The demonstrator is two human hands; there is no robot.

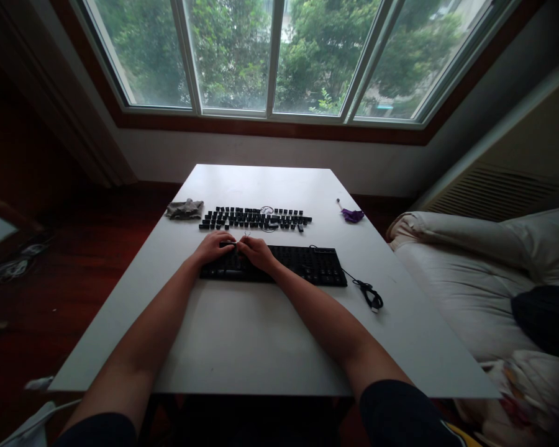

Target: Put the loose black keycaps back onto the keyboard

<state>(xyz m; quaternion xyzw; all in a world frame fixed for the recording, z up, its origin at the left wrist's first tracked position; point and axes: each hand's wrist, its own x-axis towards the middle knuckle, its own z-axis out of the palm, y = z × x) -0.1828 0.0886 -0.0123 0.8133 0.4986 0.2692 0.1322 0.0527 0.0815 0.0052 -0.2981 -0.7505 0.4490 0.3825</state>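
A black keyboard [307, 264] lies on the white table in front of me, with keycaps off over much of it. My left hand [214, 246] is at its upper left part, fingers bent around the back edge and thumb on the near side. Close beside it, my right hand [256, 251] is closed in a pinch over the keys. Thin wire ends stick up from its fingers, apparently those of a wire keycap puller [247, 233]. The fingertips hide what lies under them. Behind the keyboard, loose black keycaps [242, 217] stand in rows.
The white table [242, 347] stands below a window. A grey cloth [185, 210] lies at its left edge. On the right are a purple cloth [352, 215], a small brush-like stick [339, 202] and the coiled cable [370, 297]. A pale sofa [447, 279] adjoins the right side.
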